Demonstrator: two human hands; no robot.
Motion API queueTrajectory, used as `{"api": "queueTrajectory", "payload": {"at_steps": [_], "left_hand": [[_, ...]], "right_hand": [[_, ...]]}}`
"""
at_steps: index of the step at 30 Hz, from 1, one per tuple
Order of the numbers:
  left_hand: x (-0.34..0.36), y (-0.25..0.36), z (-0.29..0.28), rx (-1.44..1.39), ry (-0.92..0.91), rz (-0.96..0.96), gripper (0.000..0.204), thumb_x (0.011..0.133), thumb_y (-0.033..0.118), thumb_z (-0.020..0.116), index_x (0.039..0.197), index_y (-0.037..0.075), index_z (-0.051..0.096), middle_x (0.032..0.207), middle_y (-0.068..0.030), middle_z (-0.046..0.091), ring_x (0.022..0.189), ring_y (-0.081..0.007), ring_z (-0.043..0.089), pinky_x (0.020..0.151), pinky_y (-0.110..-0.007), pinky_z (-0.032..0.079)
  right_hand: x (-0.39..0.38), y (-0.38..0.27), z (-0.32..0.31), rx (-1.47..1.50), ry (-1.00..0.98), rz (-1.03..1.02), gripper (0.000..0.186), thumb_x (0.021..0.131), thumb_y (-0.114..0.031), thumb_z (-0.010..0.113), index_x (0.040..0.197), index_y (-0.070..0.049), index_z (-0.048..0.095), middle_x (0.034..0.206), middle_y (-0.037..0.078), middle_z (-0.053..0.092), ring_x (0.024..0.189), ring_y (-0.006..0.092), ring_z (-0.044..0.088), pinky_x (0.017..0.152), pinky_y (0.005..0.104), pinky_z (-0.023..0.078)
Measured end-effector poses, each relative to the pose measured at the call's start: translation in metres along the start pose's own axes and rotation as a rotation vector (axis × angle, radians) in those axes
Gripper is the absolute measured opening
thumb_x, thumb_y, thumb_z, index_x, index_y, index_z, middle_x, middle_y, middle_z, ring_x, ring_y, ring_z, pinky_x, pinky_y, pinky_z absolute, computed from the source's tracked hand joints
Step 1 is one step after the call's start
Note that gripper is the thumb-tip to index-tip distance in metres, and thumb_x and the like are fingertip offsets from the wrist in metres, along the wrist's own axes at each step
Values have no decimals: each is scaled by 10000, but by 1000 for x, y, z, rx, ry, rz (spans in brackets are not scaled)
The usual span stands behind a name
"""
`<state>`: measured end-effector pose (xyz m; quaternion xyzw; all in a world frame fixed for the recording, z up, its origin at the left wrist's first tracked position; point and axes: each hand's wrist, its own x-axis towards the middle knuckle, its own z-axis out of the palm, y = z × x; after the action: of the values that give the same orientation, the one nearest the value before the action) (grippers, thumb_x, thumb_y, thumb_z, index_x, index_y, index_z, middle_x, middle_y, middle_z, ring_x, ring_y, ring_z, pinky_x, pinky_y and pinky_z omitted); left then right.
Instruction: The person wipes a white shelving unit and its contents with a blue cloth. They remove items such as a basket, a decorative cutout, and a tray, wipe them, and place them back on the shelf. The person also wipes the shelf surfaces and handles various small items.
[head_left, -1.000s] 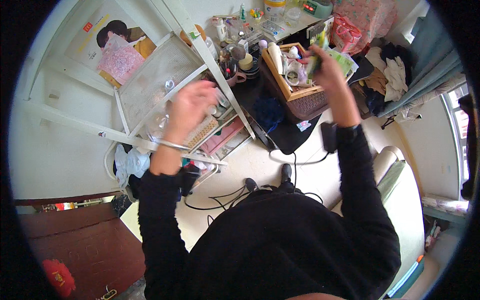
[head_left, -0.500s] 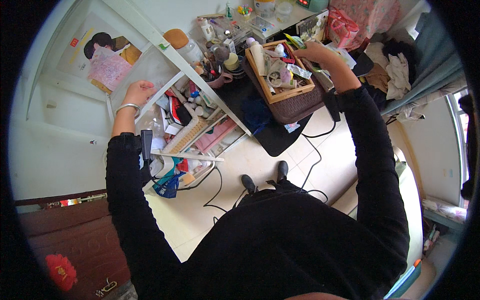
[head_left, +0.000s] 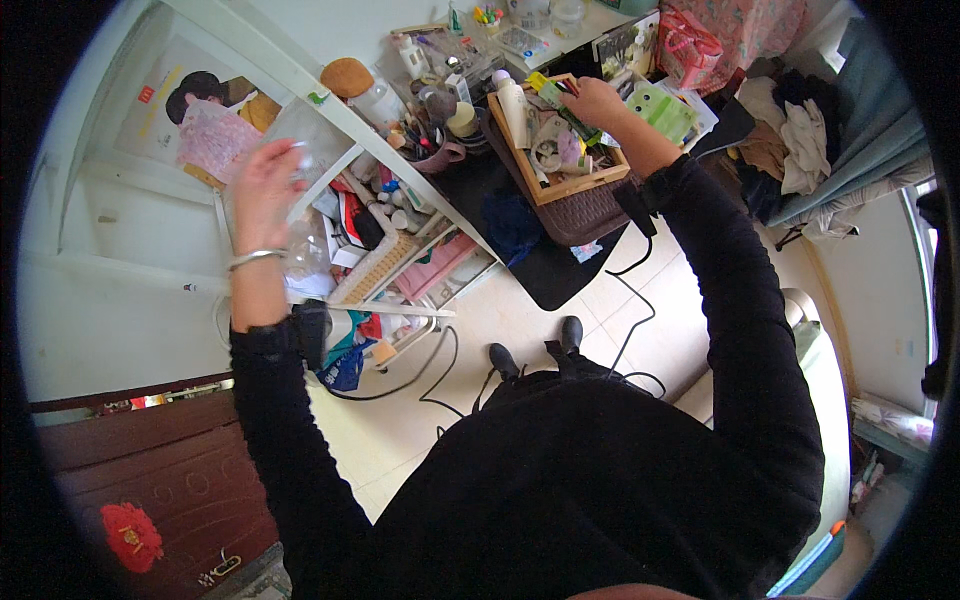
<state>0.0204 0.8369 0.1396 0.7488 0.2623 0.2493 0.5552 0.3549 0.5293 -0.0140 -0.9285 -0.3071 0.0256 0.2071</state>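
Note:
My right hand (head_left: pixel 600 108) is over the far right side of a wooden tray (head_left: pixel 585 186), its fingers closed around a slim yellow-green packet (head_left: pixel 545 90). The fingers partly cover the packet. In the tray lie a white bottle (head_left: pixel 513 112), a roll of tape (head_left: pixel 548 150) and other small things. A brown woven-textured box or stand (head_left: pixel 575 228) carries the tray. My left hand (head_left: pixel 266 195), with a silver bangle at the wrist, is raised beside the white shelf frame. Its fingers are slightly smeared but curved and apart, with nothing plainly held.
Below my left hand, shelves hold bottles and a woven basket (head_left: pixel 378 268). A pink cup of brushes (head_left: pixel 440 158) stands left of the tray, and a light green case (head_left: pixel 662 112) lies to its right. Clothes (head_left: pixel 800 150) pile up at right; a black cable (head_left: pixel 640 320) trails on the floor.
My right hand has moved left over the tray with the yellow-green packet, uncovering the light green case. My left hand has risen and its fingers have spread.

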Motion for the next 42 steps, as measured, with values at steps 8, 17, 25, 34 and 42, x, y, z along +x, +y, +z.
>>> {"api": "queueTrajectory", "payload": {"at_steps": [8,17,25,34,42], "left_hand": [[-39,-36,213,-188,-428,-259,253,785,176,696,994,58,614,855,-8,630,714,-84,559,586,-211,424],[-45,-72,264,437,-152,572,318,707,174,739,954,10,627,924,-150,636,832,-272,629,669,-351,518],[-83,-106,151,88,-223,352,199,814,97,649,996,37,599,988,-53,613,871,-137,595,687,-264,509],[-136,-163,-50,-144,-108,-87,141,876,90,565,996,34,613,902,-30,653,785,-94,591,717,-231,470],[-172,-188,-94,-240,-264,-186,231,896,174,572,1039,-6,597,923,-61,655,864,-149,608,776,-266,472]], "right_hand": [[-6,22,0,131,153,-8,587,848,-551,485,992,3,615,900,227,635,858,403,602,762,460,480],[-141,-27,-65,778,99,-171,283,908,-247,532,1026,-1,605,862,104,661,784,131,609,704,284,486],[-163,-127,114,-67,-164,-327,518,802,-102,550,1296,-53,404,1336,260,367,1190,413,405,973,444,383],[-143,-165,152,-290,-254,-110,286,786,-107,560,1066,-70,517,1021,174,552,903,379,587,788,466,490],[-196,-214,13,218,-200,-220,436,598,-116,644,1017,-55,538,937,153,601,829,310,601,760,348,483]]}}
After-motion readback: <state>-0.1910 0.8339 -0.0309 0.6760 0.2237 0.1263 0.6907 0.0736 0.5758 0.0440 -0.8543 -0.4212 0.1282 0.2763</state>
